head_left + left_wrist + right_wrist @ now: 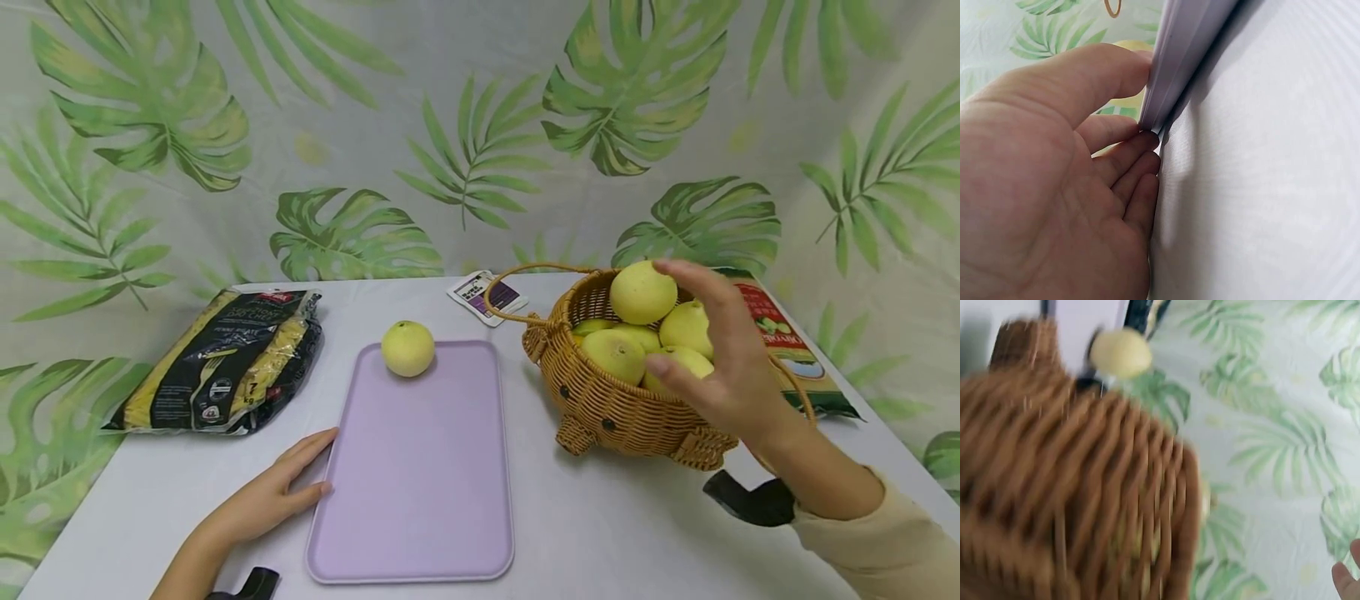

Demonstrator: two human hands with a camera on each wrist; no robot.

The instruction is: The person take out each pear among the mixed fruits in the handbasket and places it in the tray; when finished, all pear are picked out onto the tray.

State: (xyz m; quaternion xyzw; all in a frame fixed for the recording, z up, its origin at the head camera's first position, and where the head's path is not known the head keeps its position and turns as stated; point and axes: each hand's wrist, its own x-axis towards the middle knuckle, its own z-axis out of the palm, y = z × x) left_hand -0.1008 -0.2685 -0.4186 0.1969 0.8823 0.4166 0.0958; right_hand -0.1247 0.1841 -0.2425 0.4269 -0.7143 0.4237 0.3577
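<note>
A wicker basket [622, 408] with an animal face holds several round yellow-green pears, the topmost pear [642, 292] standing above its rim. Over the basket's right side is my right hand [738, 367], thumb and index finger spread apart with no fruit between them; its fingertips overlap the pears in the head view. In the right wrist view, only fingertips [1347, 578] show, at the lower right. My left hand [262, 496] lies along the left edge of a lilac tray [416, 475], fingers extended and touching the rim. One pear [408, 348] sits at the tray's far left corner.
A black and yellow pasta bag [225, 362] lies left of the tray. Behind, near the table's far edge, is a small white and purple packet [487, 296]. A red and green bag [787, 342] lies behind the basket's right side. The basket's handles [498, 292] stick out sideways.
</note>
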